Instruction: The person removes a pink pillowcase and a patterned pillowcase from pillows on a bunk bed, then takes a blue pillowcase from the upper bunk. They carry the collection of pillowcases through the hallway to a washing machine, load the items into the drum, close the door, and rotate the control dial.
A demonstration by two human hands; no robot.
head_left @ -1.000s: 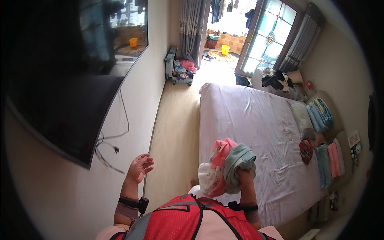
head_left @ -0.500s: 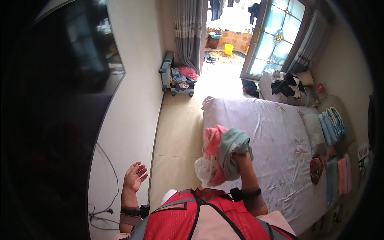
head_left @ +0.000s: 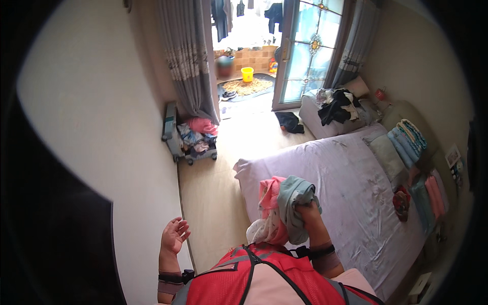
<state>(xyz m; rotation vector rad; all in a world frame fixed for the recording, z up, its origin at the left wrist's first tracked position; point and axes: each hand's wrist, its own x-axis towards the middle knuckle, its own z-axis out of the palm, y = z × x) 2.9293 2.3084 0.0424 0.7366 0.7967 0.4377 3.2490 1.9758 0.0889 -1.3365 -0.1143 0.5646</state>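
Note:
Bunched in my right hand [head_left: 306, 209] is a bundle of clothes: a grey-green garment [head_left: 293, 195], a pink one [head_left: 269, 193] and a white patterned piece [head_left: 260, 231] hanging lowest. The fingers are partly buried in the grey-green cloth. The bundle hangs in front of my body, over the near left side of the bed [head_left: 335, 188] with its pale lilac sheet. Near the wall on the left, my left hand [head_left: 175, 235] is raised with palm up and fingers loosely apart, holding nothing.
An open suitcase [head_left: 175, 134] full of clothes stands on the floor by the grey curtain [head_left: 188, 61]. Dark cloth [head_left: 290, 122] lies near the glass door [head_left: 310, 51]. Clothes [head_left: 338, 107] cover a low seat; folded towels [head_left: 406, 145] and a pillow [head_left: 387, 157] line the headboard.
My view has turned and moved forward, so the suitcase and doorway appear closer and further left. The bundle stays in my right hand; my left hand is still empty.

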